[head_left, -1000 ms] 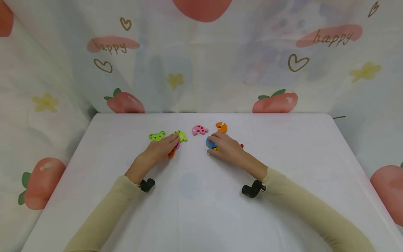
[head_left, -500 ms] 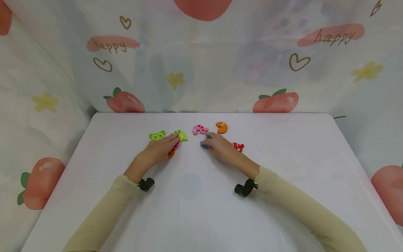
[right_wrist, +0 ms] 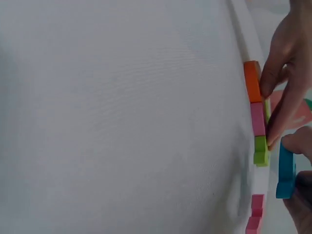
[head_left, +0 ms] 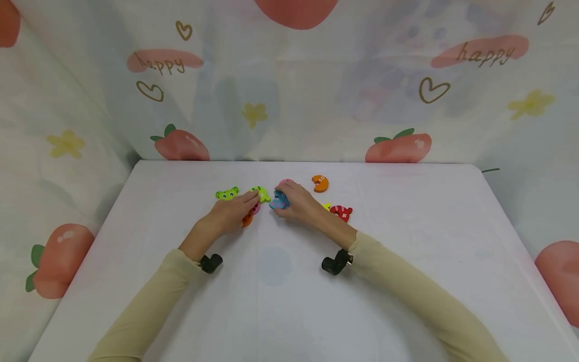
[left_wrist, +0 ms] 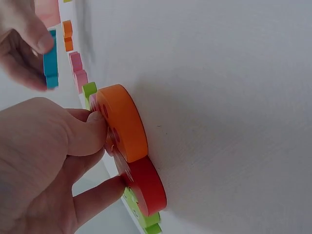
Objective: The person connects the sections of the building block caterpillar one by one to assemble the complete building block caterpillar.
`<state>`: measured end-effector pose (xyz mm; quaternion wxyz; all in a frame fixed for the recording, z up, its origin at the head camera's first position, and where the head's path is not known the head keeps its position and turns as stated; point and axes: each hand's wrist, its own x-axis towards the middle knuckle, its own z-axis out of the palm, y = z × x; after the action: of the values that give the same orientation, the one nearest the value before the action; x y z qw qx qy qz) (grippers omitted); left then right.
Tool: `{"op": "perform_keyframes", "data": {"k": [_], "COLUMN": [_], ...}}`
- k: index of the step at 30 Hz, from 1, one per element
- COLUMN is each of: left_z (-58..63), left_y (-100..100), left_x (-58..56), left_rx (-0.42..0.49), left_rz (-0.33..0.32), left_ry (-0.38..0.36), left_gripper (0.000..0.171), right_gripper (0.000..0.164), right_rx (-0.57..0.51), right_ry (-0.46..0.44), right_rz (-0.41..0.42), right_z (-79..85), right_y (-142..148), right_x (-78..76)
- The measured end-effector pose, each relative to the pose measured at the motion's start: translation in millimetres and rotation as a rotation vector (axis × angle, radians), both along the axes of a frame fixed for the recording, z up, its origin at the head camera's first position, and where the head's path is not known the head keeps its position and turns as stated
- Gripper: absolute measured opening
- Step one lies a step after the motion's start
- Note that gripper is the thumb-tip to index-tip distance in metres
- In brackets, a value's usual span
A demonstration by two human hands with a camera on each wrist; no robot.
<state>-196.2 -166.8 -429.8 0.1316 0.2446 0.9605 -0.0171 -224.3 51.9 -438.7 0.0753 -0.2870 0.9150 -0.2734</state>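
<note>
In the head view my left hand (head_left: 228, 215) lies over a cluster of flat toy animal pieces, fingers extended. Its thumb touches the orange piece (left_wrist: 127, 124) and a finger meets the red piece (left_wrist: 150, 185), as the left wrist view shows. Beside them are a pink piece (right_wrist: 258, 119) and a green piece (head_left: 261, 194), near the fingertips. My right hand (head_left: 302, 205) pinches a blue spotted piece (head_left: 279, 200) between thumb and fingers, held just right of the green piece. Much of the cluster is hidden under my left hand.
A green animal-head piece (head_left: 227, 193) sits left of the cluster. A pink piece (head_left: 285, 181) shows partly behind my right hand. Right of that hand are an orange piece marked 10 (head_left: 320, 184), a red striped piece (head_left: 343, 213) and a bit of yellow piece (head_left: 326, 206). A printed curtain hangs behind.
My right hand has gathered up the blue piece and carried it left toward the cluster, uncovering the red and yellow pieces. The left hand stays in place.
</note>
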Motion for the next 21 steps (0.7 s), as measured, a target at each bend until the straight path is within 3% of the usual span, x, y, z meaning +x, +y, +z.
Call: {"op": "perform_keyframes", "data": {"k": [5, 13, 21], "left_z": [1.1, 0.8, 0.3], "left_y": [-1, -1, -3], "left_x": [-0.3, 0.3, -0.9], "left_rx": [-0.004, -0.010, 0.004], "left_rz": [-0.005, -0.019, -0.033], "left_ry": [-0.003, 0.008, 0.013], "left_gripper": [0.063, 0.064, 0.064], "right_gripper": [0.053, 0.045, 0.036], "right_rx": [-0.032, -0.055, 0.003], "right_ry": [0.004, -0.021, -0.038], "right_rz": [0.070, 0.034, -0.003], "right_z": [-4.2, -10.2, -5.8], "right_y": [-12, -19, -27], "right_x": [-8.4, -13.9, -15.0]}}
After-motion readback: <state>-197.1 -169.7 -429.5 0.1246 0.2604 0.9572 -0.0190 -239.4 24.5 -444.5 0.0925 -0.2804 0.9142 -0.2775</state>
